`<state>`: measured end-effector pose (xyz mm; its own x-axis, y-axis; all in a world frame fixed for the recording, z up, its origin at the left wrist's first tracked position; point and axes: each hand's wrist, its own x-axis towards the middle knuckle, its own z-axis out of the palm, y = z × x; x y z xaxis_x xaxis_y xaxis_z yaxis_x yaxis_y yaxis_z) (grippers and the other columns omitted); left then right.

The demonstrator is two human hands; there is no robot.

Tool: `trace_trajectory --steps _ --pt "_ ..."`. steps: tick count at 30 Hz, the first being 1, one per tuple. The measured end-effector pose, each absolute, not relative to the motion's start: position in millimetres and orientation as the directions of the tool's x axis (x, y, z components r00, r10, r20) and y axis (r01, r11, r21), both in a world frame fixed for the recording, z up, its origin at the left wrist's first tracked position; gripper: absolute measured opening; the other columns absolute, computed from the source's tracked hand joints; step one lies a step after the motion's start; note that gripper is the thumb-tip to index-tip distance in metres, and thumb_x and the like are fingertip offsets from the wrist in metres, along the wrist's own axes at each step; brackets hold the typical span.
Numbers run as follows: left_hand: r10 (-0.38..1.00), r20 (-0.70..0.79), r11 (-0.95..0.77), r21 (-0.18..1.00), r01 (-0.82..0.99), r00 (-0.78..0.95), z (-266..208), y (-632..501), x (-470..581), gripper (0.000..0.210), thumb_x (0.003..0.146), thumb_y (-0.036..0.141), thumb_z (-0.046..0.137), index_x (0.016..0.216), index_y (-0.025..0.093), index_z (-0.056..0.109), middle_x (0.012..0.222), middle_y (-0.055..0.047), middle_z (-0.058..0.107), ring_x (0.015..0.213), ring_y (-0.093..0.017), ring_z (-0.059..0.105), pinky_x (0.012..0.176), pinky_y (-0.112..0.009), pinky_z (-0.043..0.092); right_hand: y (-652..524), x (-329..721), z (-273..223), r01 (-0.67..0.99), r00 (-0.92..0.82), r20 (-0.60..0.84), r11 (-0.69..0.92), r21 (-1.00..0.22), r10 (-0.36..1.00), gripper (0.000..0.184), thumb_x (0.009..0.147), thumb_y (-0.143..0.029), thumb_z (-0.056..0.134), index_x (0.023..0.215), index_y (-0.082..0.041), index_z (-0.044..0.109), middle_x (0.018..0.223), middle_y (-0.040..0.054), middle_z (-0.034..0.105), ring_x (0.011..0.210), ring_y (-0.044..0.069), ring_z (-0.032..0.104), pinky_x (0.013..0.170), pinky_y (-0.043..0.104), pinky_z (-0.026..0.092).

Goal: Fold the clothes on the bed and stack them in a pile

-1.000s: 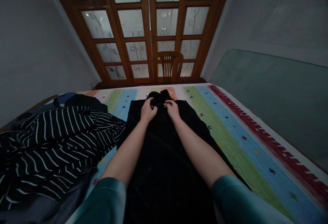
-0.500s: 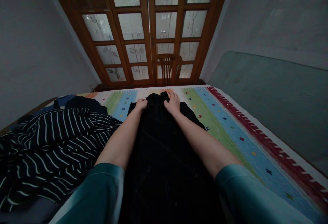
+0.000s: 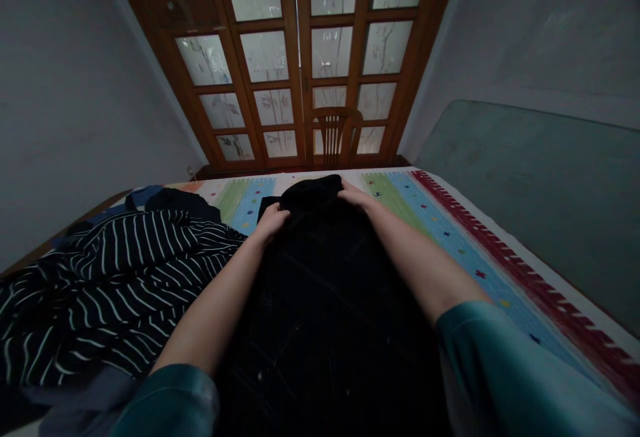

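A black shirt (image 3: 325, 277) with a collar and pale seam lines is spread lengthwise in front of me, its near end running out at the bottom of the view. My left hand (image 3: 273, 221) is closed on its far left side, beside the collar (image 3: 311, 196). At the collar's right end, my right hand (image 3: 353, 194) grips the cloth, with its fingertips partly hidden behind it. Between both hands the collar stands raised and bulges upward. Just left of my left forearm lies a crumpled black garment with white stripes (image 3: 145, 250).
Beneath the clothes is a table with a striped, patterned cloth (image 3: 445, 224). More dark clothes (image 3: 185, 202) are heaped at the far left. A wooden chair (image 3: 334, 130) stands beyond the far edge, before glazed wooden doors (image 3: 305, 84). A pale green panel (image 3: 530, 190) borders the right side.
The collar has been lifted and pulled wider between my hands. My right hand has moved outward to the right, and my left hand slightly down and left. The view has shifted a little.
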<state>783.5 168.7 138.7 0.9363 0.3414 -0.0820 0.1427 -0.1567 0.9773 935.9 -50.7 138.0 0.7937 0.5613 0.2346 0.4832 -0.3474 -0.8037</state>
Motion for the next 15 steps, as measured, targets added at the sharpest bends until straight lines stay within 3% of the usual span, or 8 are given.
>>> trace_trajectory --steps 5,8,12,15 --pt "0.441 -0.053 -0.35 0.909 0.226 0.896 158.7 178.0 797.1 0.027 0.066 0.041 0.072 0.073 0.017 0.063 0.069 -0.007 0.065 0.072 -0.022 0.064 0.055 -0.026 0.046 -57.7 904.5 163.3 0.628 0.686 0.323 -0.307 -0.715 0.652 0.048 0.072 -0.024 0.06 0.12 -0.016 0.057 0.117 0.0076 0.065 0.107 0.024 0.058 0.1 0.041 0.043" --pt "0.514 -0.004 -0.399 0.884 0.243 0.858 168.1 184.4 813.7 0.022 0.062 0.028 0.076 0.078 0.016 0.067 0.073 -0.008 0.067 0.079 -0.024 0.064 0.062 -0.027 0.047 -66.0 882.8 168.5 0.732 0.633 0.331 -0.403 -0.549 0.7 0.045 0.072 -0.021 0.062 0.117 -0.016 0.06 0.115 0.0097 0.066 0.106 0.026 0.059 0.095 0.04 0.045" --pt "0.386 -0.104 -0.084 0.986 0.147 0.917 168.5 184.4 820.5 0.034 0.066 0.01 0.06 0.097 0.019 0.069 0.078 -0.004 0.067 0.069 -0.018 0.062 0.063 -0.027 0.049 -79.9 867.7 165.7 0.744 0.666 0.311 -0.573 -0.344 0.678 0.043 0.071 -0.011 0.056 0.112 -0.019 0.066 0.114 0.0096 0.069 0.107 0.027 0.061 0.093 0.038 0.046" --pt "0.318 -0.102 0.174 0.984 0.048 0.942 159.0 176.7 807.2 0.027 0.065 0.008 0.056 0.087 0.017 0.069 0.08 -0.004 0.067 0.071 -0.015 0.061 0.066 -0.026 0.049 -87.9 867.3 156.3 0.687 0.727 0.364 -0.63 -0.363 0.582 0.056 0.068 -0.005 0.052 0.12 -0.02 0.066 0.122 0.0071 0.067 0.115 0.026 0.059 0.098 0.035 0.044"
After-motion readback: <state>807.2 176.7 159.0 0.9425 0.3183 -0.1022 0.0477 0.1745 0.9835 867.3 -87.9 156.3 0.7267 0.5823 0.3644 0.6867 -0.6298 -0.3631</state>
